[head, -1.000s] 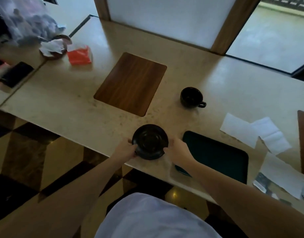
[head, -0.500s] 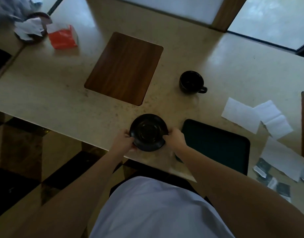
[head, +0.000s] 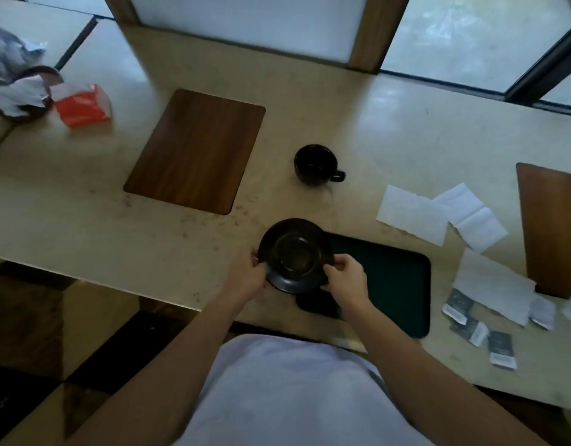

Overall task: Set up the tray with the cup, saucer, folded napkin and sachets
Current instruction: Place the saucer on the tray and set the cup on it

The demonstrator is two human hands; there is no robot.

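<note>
**Asker:** Head view, looking down — what were your hands doing?

**Me:** My left hand (head: 245, 276) and right hand (head: 345, 280) each gripped an edge of the black saucer (head: 294, 252), fingers curled round its rim. I held it tilted at the centre of the frame, its right side overlapping the upper left corner of the dark tray (head: 390, 275).

**Asker:** Where was everything else?

**Me:** The black cup (head: 316, 163) stood upright on the beige counter (head: 84, 220), above the saucer and apart from it, handle pointing right. White napkins (head: 413, 214) lay unfolded to the right of the tray, toward the right edge. Dark sachets (head: 480, 329) were scattered at the lower right, near the tray's right end. A wooden board (head: 197, 149) sat at upper centre-left, and a red packet (head: 84, 106) lay in the upper left.
</note>
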